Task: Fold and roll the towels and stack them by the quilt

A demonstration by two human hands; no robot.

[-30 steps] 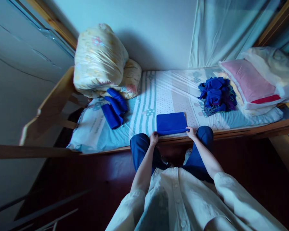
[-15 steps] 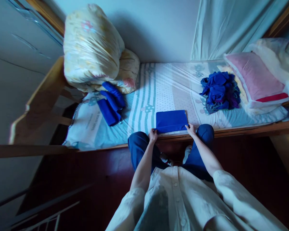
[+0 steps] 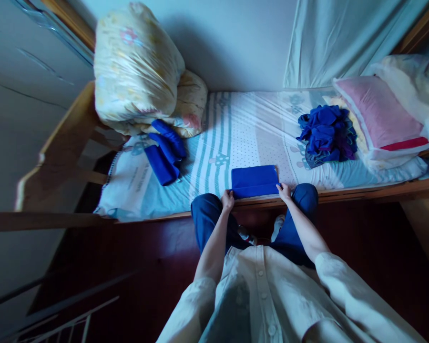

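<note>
A folded blue cloth (image 3: 254, 180) lies flat at the near edge of the striped mattress (image 3: 236, 138). My left hand (image 3: 228, 199) grips its near left corner. Its near right corner is pinched by my right hand (image 3: 283, 191). Both arms wear white sleeves, and my knees in dark blue trousers press against the wooden bed rail (image 3: 361, 196). A few rolled blue cloths (image 3: 164, 152) lie at the left of the mattress. At the right sits a crumpled heap of blue cloths (image 3: 325, 134).
A bundled yellow floral quilt (image 3: 139, 76) is piled at the bed's left end, against the wooden footboard (image 3: 60, 143). Pink and white pillows (image 3: 382, 114) fill the right end. A pale curtain (image 3: 336, 43) hangs behind. Dark red floor lies below, with thin metal bars (image 3: 67, 314) at lower left.
The view has tilted slightly, shifting the bed down and to the left. Both hands stay on the near corners of the folded blue cloth, which has barely moved.
</note>
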